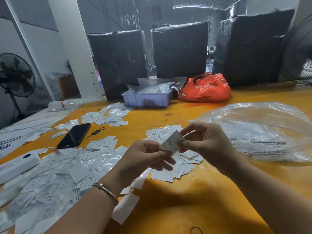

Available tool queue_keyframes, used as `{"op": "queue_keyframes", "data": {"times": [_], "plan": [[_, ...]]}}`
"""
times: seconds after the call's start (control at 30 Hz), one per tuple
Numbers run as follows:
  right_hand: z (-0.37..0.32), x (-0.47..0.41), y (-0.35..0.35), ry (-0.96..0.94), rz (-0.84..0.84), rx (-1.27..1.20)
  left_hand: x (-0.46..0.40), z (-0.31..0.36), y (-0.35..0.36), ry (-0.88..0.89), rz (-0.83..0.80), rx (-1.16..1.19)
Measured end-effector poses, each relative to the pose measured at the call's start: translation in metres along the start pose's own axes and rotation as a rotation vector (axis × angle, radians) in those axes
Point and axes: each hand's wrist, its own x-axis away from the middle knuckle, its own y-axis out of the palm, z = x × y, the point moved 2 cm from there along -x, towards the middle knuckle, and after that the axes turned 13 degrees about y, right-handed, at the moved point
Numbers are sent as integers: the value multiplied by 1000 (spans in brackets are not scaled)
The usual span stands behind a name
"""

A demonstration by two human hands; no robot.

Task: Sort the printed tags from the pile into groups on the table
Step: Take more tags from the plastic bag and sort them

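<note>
Two hands are raised above the table [194,191] and hold one tag [172,142] between them. The left hand [145,157] pinches the lower edge of the tag with thumb and forefinger, its other fingers are curled loosely under. The right hand [202,141] pinches the upper right edge of the same tag, thumb below and forefinger above, wrist bent inward. The tag is tilted, its printed face turned to the camera. On the left wrist sits one bracelet [106,190].

Just under and behind the hands lies one small group of tags [168,173]. To the left of the left hand spreads the big pile [55,174], the tags there are too many to count, some are in clear film. Farther from the left hand lies another loose group [108,117].

Left of the left hand is one black phone [74,135] and one white box [18,163]. Right of the right hand lies one large clear bag [263,130]. Beyond the hands stand one blue tray [146,98], one red bag [206,88] and three black bundles [180,49]. Two fans are seen, one far left [16,76], one far right [298,53]. Near the right forearm lies one rubber ring [196,230]
</note>
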Motion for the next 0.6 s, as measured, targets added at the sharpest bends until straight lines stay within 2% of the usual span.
{"op": "queue_keyframes", "data": {"times": [0.2,0.37,0.6], "plan": [[-2,1,0,1,-9,77,-2,-2,0,-29,-29,-2],[-2,3,5,4,-56,28,-1,-1,0,-20,-41,-8],[-2,0,2,-121,65,146,-1,-3,0,-11,-47,-8]]}}
